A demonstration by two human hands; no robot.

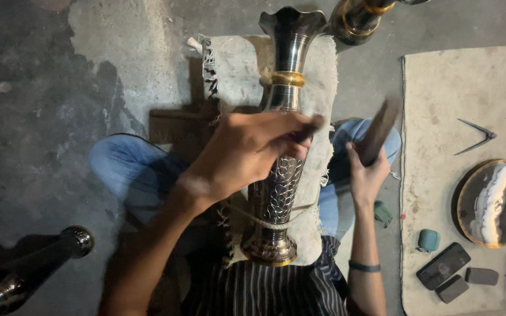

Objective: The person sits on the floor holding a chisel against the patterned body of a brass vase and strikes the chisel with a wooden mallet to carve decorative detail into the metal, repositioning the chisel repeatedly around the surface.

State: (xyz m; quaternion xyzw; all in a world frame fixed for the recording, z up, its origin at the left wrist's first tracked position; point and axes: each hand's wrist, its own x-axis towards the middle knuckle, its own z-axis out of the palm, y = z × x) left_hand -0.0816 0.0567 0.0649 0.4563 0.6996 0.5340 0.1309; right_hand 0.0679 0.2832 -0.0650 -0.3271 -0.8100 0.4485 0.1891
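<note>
A tall engraved metal vase point(282, 175) with a brass band lies lengthwise on a frayed cloth point(232, 70) across my lap, its flared mouth pointing away from me. My left hand point(247, 152) rests over the vase's middle, fingers closed on a thin dark tool held against the metal. My right hand point(365, 175) is to the right of the vase, gripping a dark wooden mallet point(380, 130) raised and blurred. A cord crosses the vase near its base.
A pale mat point(440, 105) on the right carries a round dark dish point(495, 203), metal dividers point(475, 137), a phone point(443, 265), a small teal case point(428, 240) and dark blocks. Another vase point(355, 17) stands at the top, a dark one point(27, 266) lies lower left.
</note>
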